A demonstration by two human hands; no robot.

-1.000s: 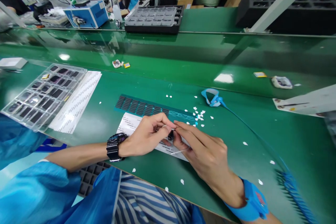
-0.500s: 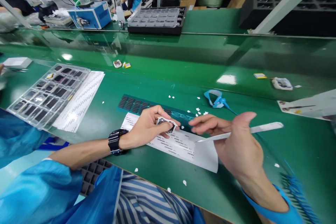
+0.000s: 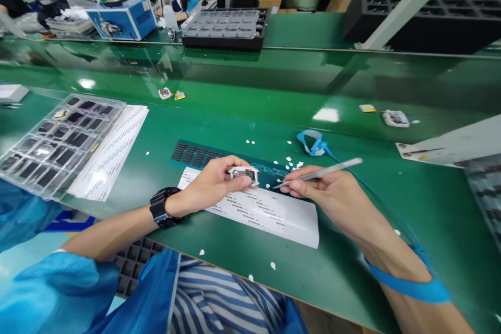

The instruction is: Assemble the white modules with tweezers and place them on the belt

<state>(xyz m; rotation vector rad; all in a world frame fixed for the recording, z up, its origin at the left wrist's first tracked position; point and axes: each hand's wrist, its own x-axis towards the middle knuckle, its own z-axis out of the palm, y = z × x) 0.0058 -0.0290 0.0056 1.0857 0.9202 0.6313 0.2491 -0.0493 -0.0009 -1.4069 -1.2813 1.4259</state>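
Observation:
My left hand (image 3: 211, 183) grips a small white watch case (image 3: 243, 174) just above a white label sheet (image 3: 270, 213) on the green bench. A black wristwatch sits on that wrist. My right hand (image 3: 324, 193) pinches a pair of metal tweezers (image 3: 319, 172); their tips point left, a short way from the case, over a teal sheet of small dark pads (image 3: 203, 155). Around my right wrist runs a blue strap (image 3: 407, 284).
A clear tray of dark screens (image 3: 55, 138) lies at the left on a printed sheet (image 3: 113, 148). White paper bits (image 3: 291, 162) and a blue loop (image 3: 313, 143) lie beyond my hands. Small parts (image 3: 395, 117) rest on the shiny belt, and a grey parts tray (image 3: 227, 26) stands behind it.
My hands have parted. The right hand swung out to the right with the tweezers, then came back toward the case. The left hand turned the case on its side.

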